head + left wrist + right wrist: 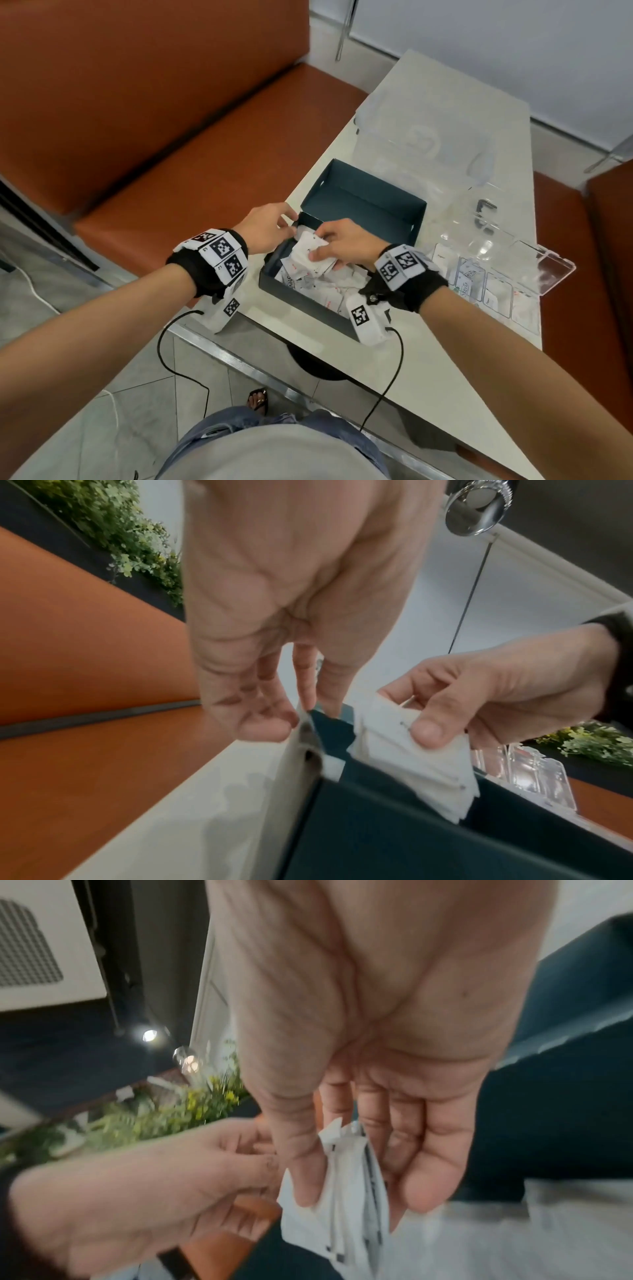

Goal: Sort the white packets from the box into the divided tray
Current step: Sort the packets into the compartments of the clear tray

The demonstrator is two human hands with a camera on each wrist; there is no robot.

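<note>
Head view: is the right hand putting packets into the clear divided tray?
No. The right hand grips a bunch of white packets over the dark box, apart from the tray.

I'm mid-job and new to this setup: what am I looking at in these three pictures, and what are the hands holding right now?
There is no machine here: a person works with bare hands, wearing a camera on the head and one on each wrist. The big overview is the head view, looking down at a pale table. The other two look along each palm toward the fingers.

On the table a dark box holds loose white packets, its lid open behind it. To its right lies the clear divided tray, with some packets already in its compartments.

The right hand pinches a small bunch of white packets over the box. The left hand pinches something white at the box's far left corner; what exactly is unclear.
</note>
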